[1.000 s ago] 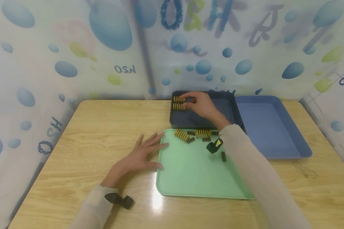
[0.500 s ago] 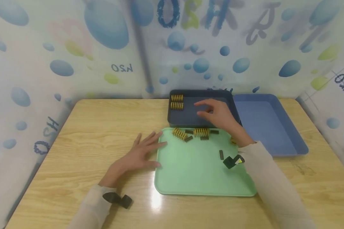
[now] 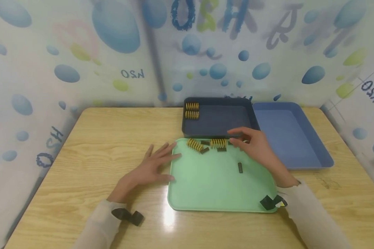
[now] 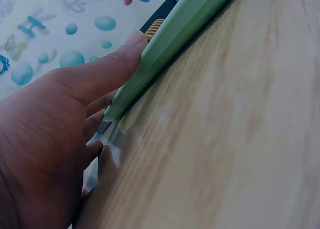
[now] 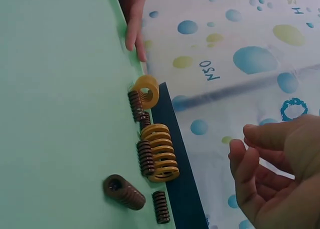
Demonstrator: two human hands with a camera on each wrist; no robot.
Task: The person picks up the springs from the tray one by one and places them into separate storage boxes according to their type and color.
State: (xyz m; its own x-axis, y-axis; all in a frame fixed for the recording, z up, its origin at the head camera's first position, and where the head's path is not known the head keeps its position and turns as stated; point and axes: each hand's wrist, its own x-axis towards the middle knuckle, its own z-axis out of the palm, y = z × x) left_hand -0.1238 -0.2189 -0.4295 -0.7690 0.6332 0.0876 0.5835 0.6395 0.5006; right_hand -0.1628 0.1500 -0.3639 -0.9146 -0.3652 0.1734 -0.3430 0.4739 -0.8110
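Note:
My left hand has its fingers spread, fingertips and thumb over the left rim of the green tray. In the left wrist view, the thumb lies along that rim. My right hand hovers over the tray's back right corner, fingers loosely bent, nothing between them. Along the tray's back edge lie a slanted yellow spring, another yellow spring and several small brown springs. One brown spring lies apart, further forward. The right hand covers part of the back right corner.
A dark tray stands behind the green one, with two yellow springs side by side at its left end. To its right is a blue tray. The wooden table meets a patterned wall at the back.
My right hand has left the yellow springs in the dark tray and drawn back right and toward me, over the green tray. The left hand has stayed at the tray's rim.

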